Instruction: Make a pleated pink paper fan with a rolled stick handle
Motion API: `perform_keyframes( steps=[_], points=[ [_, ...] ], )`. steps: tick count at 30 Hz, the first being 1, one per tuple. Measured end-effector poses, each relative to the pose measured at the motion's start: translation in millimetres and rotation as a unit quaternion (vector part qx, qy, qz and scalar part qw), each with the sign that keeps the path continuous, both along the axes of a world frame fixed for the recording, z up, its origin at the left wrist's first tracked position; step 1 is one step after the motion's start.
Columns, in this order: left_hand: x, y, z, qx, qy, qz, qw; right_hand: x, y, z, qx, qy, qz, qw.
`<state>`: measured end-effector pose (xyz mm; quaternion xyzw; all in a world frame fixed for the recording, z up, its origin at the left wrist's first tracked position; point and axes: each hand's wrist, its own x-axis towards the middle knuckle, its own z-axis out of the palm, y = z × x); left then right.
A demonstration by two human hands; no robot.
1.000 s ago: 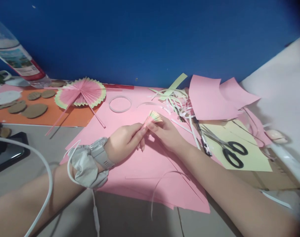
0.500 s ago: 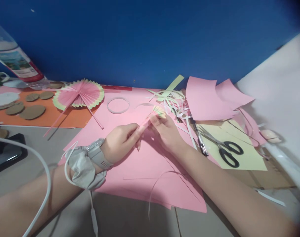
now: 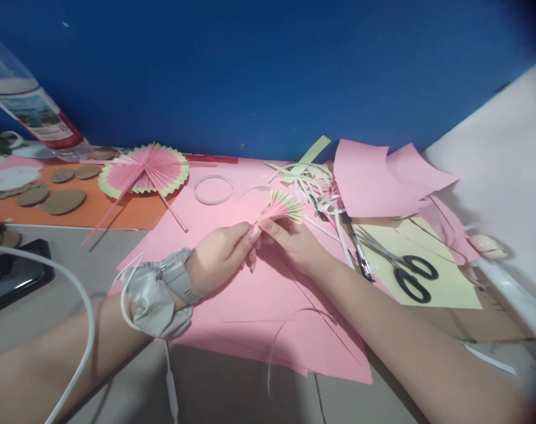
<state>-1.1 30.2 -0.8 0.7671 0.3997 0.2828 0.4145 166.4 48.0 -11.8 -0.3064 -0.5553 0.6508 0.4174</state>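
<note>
One pleated fan point(image 3: 286, 207): in your grasp, over the pink sheet point(image 3: 250, 297).
Left hand point(image 3: 219, 250): pinching its narrow end.
Right hand point(image 3: 294, 240): gripping nearer the flare.
Fan axis: slants away, rightward.

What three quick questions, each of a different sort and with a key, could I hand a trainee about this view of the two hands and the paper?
1. True or false: the scissors lie on the yellow sheet.
2. Multiple choice: which thing do the left hand and the right hand both hold?
A) the pen
B) the small folded fan
C) the bottle
3. Fill in the missing word: the grey watch is on the ____ wrist.

Key
1. True
2. B
3. left
</note>
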Motion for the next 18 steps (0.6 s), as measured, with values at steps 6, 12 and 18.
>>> perform_keyframes(
  steps=[6, 12, 18],
  points=[
    [-2.9, -0.5, -1.2, -0.019, -0.047, -0.002, 0.999, -2.7, -3.1, 2.7, -0.042, 0.051, 0.068, 0.996],
    [-3.4, -0.6, -3.0, -0.078, -0.099, -0.006, 0.992, -0.9, -4.8, 4.4, -0.062, 0.058, 0.074, 0.994],
    [-3.2, 2.0, -4.6, -0.096, -0.179, 0.024, 0.979, 0.4, -1.4, 3.0, -0.092, 0.083, 0.062, 0.99]
  ],
)
